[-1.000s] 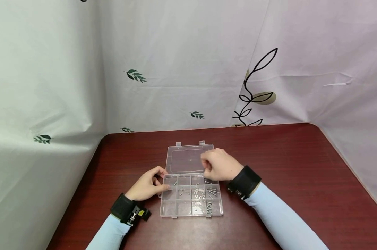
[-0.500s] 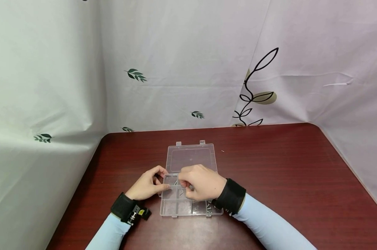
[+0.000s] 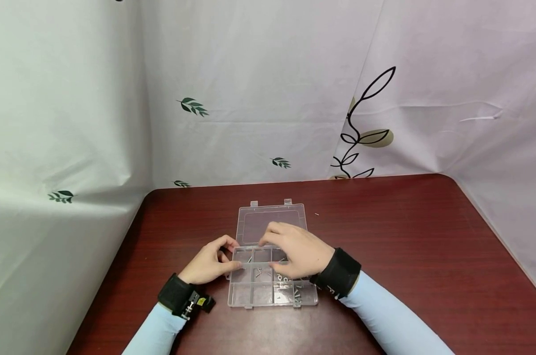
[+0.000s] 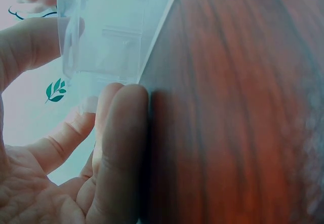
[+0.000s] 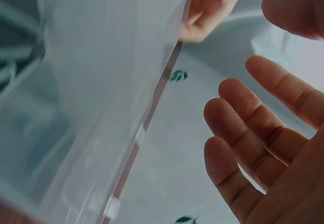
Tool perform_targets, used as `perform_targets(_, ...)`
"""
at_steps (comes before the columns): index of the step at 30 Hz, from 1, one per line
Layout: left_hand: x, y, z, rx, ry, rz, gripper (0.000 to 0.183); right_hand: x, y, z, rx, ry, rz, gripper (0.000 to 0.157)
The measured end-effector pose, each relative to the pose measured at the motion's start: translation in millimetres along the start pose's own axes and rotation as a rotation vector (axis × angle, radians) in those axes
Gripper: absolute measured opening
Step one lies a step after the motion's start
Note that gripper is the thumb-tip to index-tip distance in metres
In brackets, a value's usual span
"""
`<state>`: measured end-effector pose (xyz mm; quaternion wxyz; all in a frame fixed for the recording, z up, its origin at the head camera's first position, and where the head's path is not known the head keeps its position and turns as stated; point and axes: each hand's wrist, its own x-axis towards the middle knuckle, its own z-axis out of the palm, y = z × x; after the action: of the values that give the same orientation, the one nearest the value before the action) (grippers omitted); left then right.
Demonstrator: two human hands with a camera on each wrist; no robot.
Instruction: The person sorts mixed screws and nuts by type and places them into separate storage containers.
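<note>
A clear plastic compartment box (image 3: 239,296) lies on the table, its lid (image 3: 250,224) folded back flat behind it. At the box's left edge, my left hand (image 3: 207,264) holds on, thumb over the rim and fingers along the side. The left wrist view shows that thumb and fingers around the clear wall. Above the back compartments hovers my right hand (image 3: 301,251); in the right wrist view its fingers are spread with nothing between them. Rings like washers (image 3: 280,278) and small screws (image 3: 297,294) lie in compartments. My right hand hides the back right compartments.
A tiny pale piece (image 3: 317,214) lies on the dark red table (image 3: 396,236), right of the lid. White patterned curtain (image 3: 250,88) hangs along the back and sides of the table.
My right hand went left from the box's right side to its middle, fingers bunched. Now it has drawn back slightly right and its fingers have spread. The left hand stays put.
</note>
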<state>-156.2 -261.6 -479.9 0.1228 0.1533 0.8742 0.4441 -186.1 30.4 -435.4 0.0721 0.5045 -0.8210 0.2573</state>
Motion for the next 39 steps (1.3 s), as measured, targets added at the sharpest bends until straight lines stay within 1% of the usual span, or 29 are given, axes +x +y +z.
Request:
perform_targets(6,-0.3,1.3,-0.4,0.017,0.006,-0.003,0.046,-6.6,24.9,-5.7,-0.032,0.009,0.081,0.039)
perform_targets(10,-1.0,1.7,-0.7,0.018,0.007,-0.003,0.046,-12.7,45.0,-8.9,-0.086,0.016,0.151,0.037)
perform_targets(13,-1.1,1.7,-0.7,0.017,0.007,-0.001,0.046,-18.1,59.0,-11.0,-0.152,0.044,0.218,0.031)
perform_targets(18,-1.2,1.0,-0.7,0.014,0.006,0.001,0.047,-26.2,77.9,-12.4,-0.303,0.112,0.327,0.017)
perform_targets(21,-0.9,0.5,-0.7,0.014,0.004,0.001,0.047,-30.5,85.6,-12.7,-0.365,0.114,0.386,0.010)
perform_targets(25,-0.4,-0.5,-0.8,0.016,0.003,0.002,0.048,-34.7,94.0,-11.9,-0.392,0.107,0.446,0.007)
perform_targets(30,-0.6,-2.9,-0.3,0.010,0.003,0.012,0.047,-35.9,101.0,-10.6,-0.385,0.104,0.465,0.009)
perform_targets(35,-0.7,-4.2,0.6,-0.006,0.000,0.019,0.047,-35.9,101.4,-10.5,-0.354,0.050,0.454,0.016)
perform_targets(39,-0.4,-4.3,0.4,-0.002,0.006,0.020,0.047,-34.0,98.9,-11.5,-0.341,0.036,0.445,0.012)
